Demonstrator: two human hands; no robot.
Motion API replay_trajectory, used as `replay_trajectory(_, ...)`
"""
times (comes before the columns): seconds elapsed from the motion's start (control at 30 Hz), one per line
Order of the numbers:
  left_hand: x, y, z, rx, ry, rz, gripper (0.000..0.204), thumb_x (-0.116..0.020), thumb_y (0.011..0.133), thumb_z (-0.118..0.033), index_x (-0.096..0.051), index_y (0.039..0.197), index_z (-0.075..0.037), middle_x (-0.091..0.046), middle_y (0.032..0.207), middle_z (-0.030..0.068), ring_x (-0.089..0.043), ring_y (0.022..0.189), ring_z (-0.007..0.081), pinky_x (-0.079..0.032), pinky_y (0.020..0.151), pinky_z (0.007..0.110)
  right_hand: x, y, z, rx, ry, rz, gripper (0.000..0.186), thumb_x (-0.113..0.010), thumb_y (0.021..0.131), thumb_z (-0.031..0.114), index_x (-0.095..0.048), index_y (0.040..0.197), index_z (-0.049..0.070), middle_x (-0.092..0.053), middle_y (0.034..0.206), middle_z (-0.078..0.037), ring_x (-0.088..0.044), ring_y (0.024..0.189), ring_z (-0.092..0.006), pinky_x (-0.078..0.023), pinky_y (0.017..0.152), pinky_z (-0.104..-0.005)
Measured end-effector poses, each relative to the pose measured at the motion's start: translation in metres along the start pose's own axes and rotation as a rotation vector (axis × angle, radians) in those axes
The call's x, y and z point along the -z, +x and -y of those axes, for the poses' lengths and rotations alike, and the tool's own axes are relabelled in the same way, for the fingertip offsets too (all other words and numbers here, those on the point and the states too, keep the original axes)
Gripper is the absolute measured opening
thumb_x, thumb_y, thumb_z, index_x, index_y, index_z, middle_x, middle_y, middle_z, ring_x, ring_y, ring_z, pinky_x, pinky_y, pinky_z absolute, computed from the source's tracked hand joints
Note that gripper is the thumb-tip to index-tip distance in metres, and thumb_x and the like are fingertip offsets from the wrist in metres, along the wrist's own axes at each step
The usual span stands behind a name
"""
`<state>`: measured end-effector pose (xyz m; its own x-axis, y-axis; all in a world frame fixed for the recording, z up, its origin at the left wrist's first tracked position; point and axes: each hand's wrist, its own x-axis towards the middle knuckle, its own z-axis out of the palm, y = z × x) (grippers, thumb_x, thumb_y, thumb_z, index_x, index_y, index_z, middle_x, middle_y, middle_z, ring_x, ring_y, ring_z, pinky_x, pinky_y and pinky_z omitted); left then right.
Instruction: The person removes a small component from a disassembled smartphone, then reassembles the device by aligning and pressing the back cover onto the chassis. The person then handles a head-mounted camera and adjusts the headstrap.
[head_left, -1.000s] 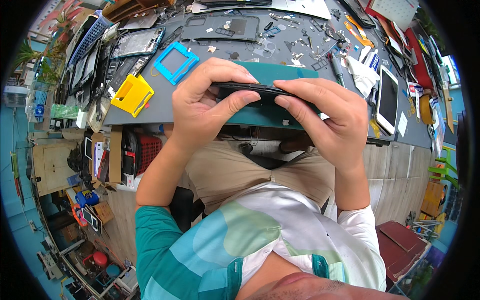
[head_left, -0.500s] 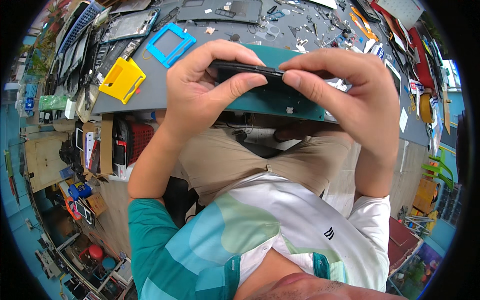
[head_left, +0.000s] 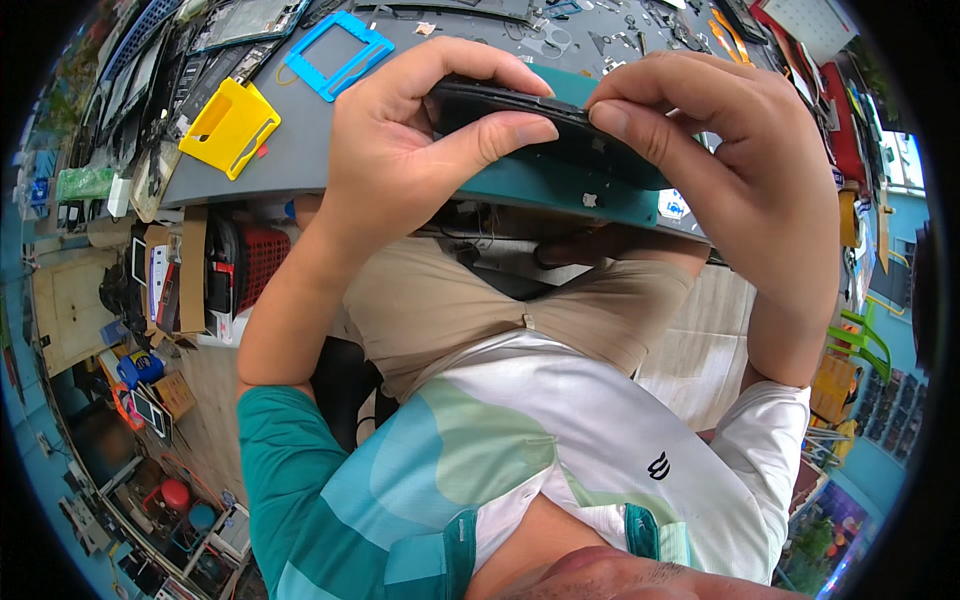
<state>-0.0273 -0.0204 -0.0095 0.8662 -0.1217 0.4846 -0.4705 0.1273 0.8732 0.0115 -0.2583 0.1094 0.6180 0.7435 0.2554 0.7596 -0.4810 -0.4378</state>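
Observation:
My left hand (head_left: 385,150) grips a black phone (head_left: 515,99), which is tilted with its long edge toward the camera; thumb and fingers lie on either side of it. At the phone's right part, my right hand (head_left: 740,175) pinches the same edge between thumb and index finger, the other fingers curled behind. Whether a cover is separating there is too small to tell. Under the phone lies a teal mat (head_left: 540,185) at the desk's front edge, with small light pieces on it. A yellow plastic holder (head_left: 245,115) and a blue plastic frame (head_left: 372,42) lie left of my hands.
The grey desk (head_left: 280,180) holds piled phone parts at left, scattered small pieces at the back and orange flex cables (head_left: 728,38) at back right. Below the desk at left stand cardboard boxes (head_left: 192,270) and a red basket (head_left: 262,260). A green chair (head_left: 865,345) is at far right.
Both hands and the phone have moved up and to the right in the picture, my right hand furthest. The desk appears higher in frame as the view shifted.

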Motion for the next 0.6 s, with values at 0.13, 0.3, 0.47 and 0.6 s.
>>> replay_trajectory(0.13, 0.001, 0.000, -0.001, -0.020, 0.047, -0.004, 0.026, -0.081, 0.096, 0.007, -0.072, 0.121, 0.005, -0.078, 0.116, 0.0120, -0.076, 0.104, 0.0154, -0.063, 0.095, 0.029, -0.007, -0.001, 0.003, 0.072, -0.079, -0.039, 0.008, -0.075, 0.101, 0.005, -0.073, 0.105, -0.002, -0.076, 0.092, -0.014, -0.073, 0.079, -0.0290, -0.055, 0.071, -0.0344)
replay_trajectory(0.3, 0.001, 0.001, 0.003, -0.032, 0.017, 0.001, 0.026, -0.081, 0.096, 0.008, -0.073, 0.120, 0.005, -0.078, 0.116, 0.0124, -0.076, 0.105, 0.0161, -0.063, 0.096, 0.030, -0.015, -0.006, 0.002, 0.061, -0.057, -0.099, 0.010, -0.074, 0.101, 0.004, -0.071, 0.108, -0.002, -0.076, 0.097, -0.015, -0.073, 0.081, -0.0309, -0.056, 0.073, -0.0354)
replay_trajectory(0.47, 0.002, 0.001, 0.004, -0.061, 0.030, 0.009, 0.025, -0.080, 0.096, 0.009, -0.073, 0.120, 0.006, -0.078, 0.116, 0.0125, -0.076, 0.106, 0.0165, -0.064, 0.097, 0.030, -0.017, -0.009, 0.003, 0.066, -0.092, -0.130, 0.010, -0.074, 0.101, 0.002, -0.071, 0.110, -0.001, -0.076, 0.099, -0.014, -0.073, 0.081, -0.0303, -0.056, 0.073, -0.0350)
replay_trajectory(0.6, 0.004, 0.002, 0.005, -0.085, 0.047, 0.020, 0.026, -0.080, 0.096, 0.010, -0.073, 0.120, 0.006, -0.078, 0.116, 0.0125, -0.076, 0.106, 0.0166, -0.064, 0.096, 0.030, -0.020, -0.011, 0.001, 0.086, -0.088, -0.146, 0.011, -0.074, 0.100, 0.002, -0.071, 0.110, -0.001, -0.075, 0.100, -0.014, -0.073, 0.081, -0.0301, -0.057, 0.073, -0.0348)
